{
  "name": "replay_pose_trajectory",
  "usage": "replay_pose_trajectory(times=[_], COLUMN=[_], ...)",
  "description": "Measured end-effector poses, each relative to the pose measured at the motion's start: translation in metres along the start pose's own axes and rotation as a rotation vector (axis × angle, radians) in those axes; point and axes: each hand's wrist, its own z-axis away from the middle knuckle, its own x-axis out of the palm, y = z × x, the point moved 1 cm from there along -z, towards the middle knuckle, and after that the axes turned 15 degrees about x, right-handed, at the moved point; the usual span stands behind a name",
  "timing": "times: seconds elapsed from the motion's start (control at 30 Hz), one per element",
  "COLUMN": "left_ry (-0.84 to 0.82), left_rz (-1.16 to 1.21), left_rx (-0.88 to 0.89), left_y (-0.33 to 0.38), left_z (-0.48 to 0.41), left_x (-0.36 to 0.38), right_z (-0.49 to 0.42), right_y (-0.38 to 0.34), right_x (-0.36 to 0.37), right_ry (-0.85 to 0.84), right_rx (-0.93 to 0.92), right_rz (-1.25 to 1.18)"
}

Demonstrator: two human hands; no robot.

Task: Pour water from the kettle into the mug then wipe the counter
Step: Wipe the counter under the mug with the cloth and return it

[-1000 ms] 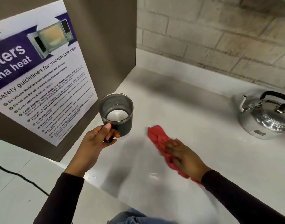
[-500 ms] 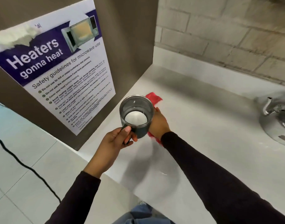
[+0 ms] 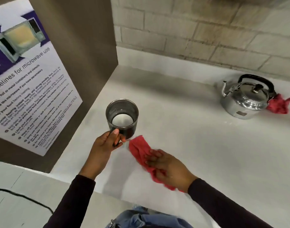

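A dark metal mug (image 3: 122, 118) with water in its bottom is lifted above the white counter (image 3: 198, 142). My left hand (image 3: 105, 146) grips its handle. A red cloth (image 3: 139, 151) lies flat on the counter just right of the mug, and my right hand (image 3: 167, 168) presses down on it with fingers spread over it. The shiny steel kettle (image 3: 246, 98) with a black handle stands upright at the back right, apart from both hands.
A second red cloth (image 3: 279, 104) lies bunched behind the kettle. A brown panel with a microwave safety poster (image 3: 29, 89) walls off the counter's left side. A brick wall (image 3: 206, 30) runs along the back. A black cable (image 3: 22, 197) crosses the floor at lower left.
My right hand has dragged the red cloth from behind the mug back toward the counter's front edge. The mug stays held up in my left hand.
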Motion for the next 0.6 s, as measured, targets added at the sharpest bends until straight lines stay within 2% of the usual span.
replay_pose_trajectory(times=[0.13, 0.23, 0.43, 0.6], left_ry=[-0.037, -0.054, -0.041, -0.013], left_rz=[0.018, 0.021, 0.049, 0.024], left_rx=[-0.034, -0.043, -0.061, -0.059], left_y=[-0.019, -0.032, -0.045, -0.044], left_z=[-0.007, -0.008, -0.004, -0.006], left_x=[0.019, 0.031, 0.049, 0.053], right_z=[0.033, 0.035, 0.035, 0.035], right_y=[0.028, 0.033, 0.033, 0.036], right_x=[-0.012, -0.010, -0.006, -0.004], right_ry=[0.199, 0.316, 0.441, 0.429], right_rx=[0.292, 0.424, 0.539, 0.558], right_rz=[-0.064, -0.025, -0.047, -0.049])
